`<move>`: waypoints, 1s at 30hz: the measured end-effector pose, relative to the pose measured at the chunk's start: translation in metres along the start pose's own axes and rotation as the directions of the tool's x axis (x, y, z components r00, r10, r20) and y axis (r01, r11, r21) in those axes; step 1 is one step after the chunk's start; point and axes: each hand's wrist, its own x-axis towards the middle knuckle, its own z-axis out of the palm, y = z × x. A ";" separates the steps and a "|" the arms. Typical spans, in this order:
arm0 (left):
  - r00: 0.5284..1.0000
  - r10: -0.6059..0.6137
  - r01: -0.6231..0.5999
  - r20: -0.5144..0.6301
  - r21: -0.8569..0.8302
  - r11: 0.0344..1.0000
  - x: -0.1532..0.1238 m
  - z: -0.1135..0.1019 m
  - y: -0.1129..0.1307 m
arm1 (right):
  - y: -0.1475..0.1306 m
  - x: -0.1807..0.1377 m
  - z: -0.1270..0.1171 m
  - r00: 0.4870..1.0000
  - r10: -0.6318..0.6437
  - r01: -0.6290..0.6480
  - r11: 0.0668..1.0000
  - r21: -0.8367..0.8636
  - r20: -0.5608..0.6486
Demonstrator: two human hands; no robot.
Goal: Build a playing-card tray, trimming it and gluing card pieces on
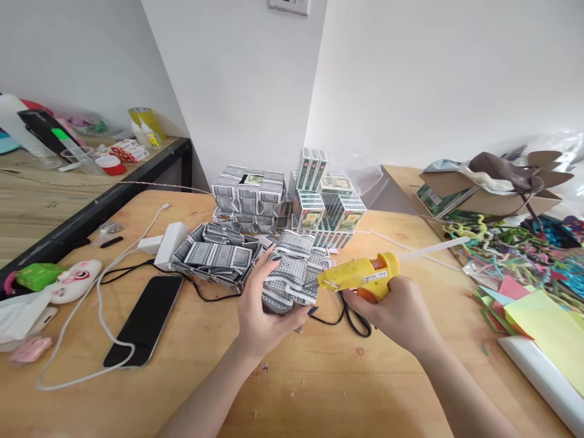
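My left hand (258, 313) is wrapped round a block of folded playing cards (289, 267), grey-patterned with white edges, raised above the table. In my right hand (401, 310) is a yellow hot glue gun (360, 274), its metal nozzle at the block's right side; whether it touches I cannot tell. A white glue stick (433, 247) juts from the gun's back. Behind the left hand lies an open tray made of folded cards (216, 258). Farther back stands a larger box built of such cards (249, 198).
Boxed card decks (314, 204) are stacked at the back. A black phone (143, 319), white cable (103, 298) and white power adapter (172, 243) lie left. Coloured paper (547, 328), pipe cleaners (497, 243) and an open cardboard box (493, 188) crowd the right. A black cord (356, 322) loops below the gun.
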 end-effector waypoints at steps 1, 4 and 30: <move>1.000 -0.003 0.003 0.003 -0.004 1.000 0.000 0.000 0.000 | -0.001 0.001 0.000 1.000 -0.012 0.011 1.000 -0.014 -0.007; 1.000 -0.011 0.011 0.002 -0.017 1.000 0.000 0.000 -0.001 | -0.002 0.004 0.000 0.999 -0.038 0.037 0.998 -0.053 -0.006; 0.999 -0.031 0.031 -0.007 -0.039 0.999 0.002 -0.003 -0.003 | -0.006 0.013 -0.011 0.998 -0.036 0.043 0.990 -0.137 0.051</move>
